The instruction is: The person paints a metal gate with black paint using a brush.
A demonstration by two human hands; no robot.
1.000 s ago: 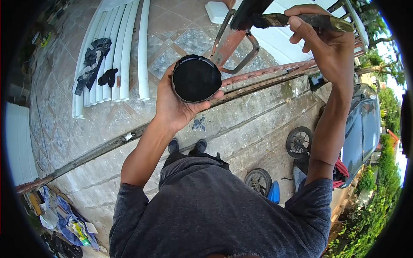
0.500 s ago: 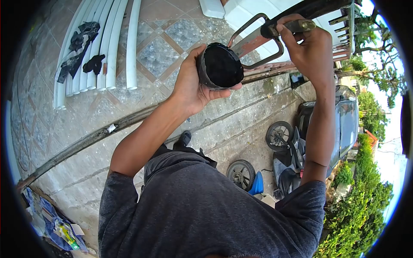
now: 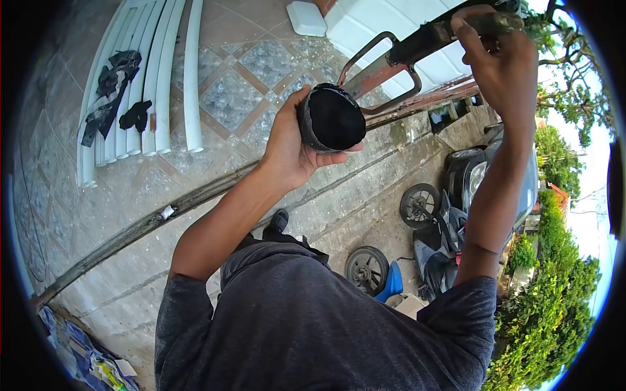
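Note:
My left hand [image 3: 287,150] is wrapped round a small round tub [image 3: 336,120], black inside with black smears on its rim. Up at the right, my right hand [image 3: 502,58] grips a paintbrush [image 3: 489,25] by its worn brownish handle. Its dark bristle end lies against or very near a metal bar [image 3: 370,77]; exact contact is hard to see. The bar is black toward the brush and dull reddish nearer the tub. Bent metal handles [image 3: 412,85] stick out on both sides of it.
Several white pipes [image 3: 166,72] lie on the patterned tiles, with black-stained rags [image 3: 117,85] on them. A long rail [image 3: 189,195] crosses the ground. A motorcycle [image 3: 437,234] and dark car [image 3: 479,169] stand right. Blue sheeting [image 3: 78,345] lies lower left.
My right hand and the brush have moved up and right along the bar, away from the tub. The tub sits slightly lower in view, still in my left hand.

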